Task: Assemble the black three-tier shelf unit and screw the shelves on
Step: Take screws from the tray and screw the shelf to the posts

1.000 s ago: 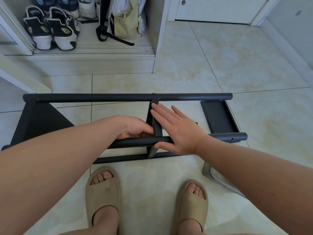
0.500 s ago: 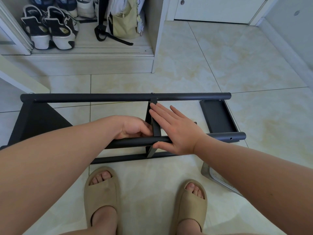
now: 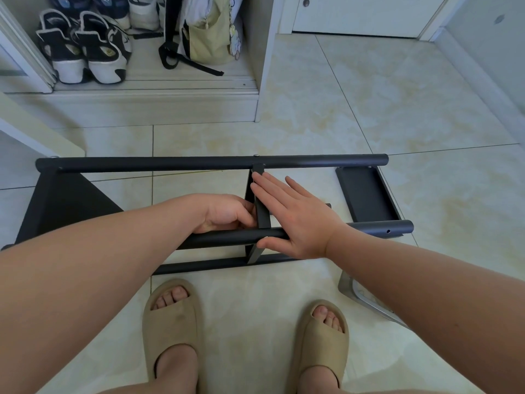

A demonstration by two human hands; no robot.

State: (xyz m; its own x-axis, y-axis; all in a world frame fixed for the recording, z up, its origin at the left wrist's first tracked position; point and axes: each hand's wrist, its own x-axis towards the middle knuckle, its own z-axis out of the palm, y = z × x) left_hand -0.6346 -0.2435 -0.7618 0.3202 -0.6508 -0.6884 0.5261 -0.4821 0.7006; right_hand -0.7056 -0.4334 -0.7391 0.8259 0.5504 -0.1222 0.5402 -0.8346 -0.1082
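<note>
Right hand presses flat on the middle shelf of the shelf unit lying mid-frame, left hand curled round that shelf's edge (near-end screw not visible), so it could slip askew.

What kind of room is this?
Probably a home entryway: sneakers sit in a low white cupboard beside a bag, with a tiled floor and a door nearby.

Tiled floor, black shelf frame, perhaps bracket
</note>
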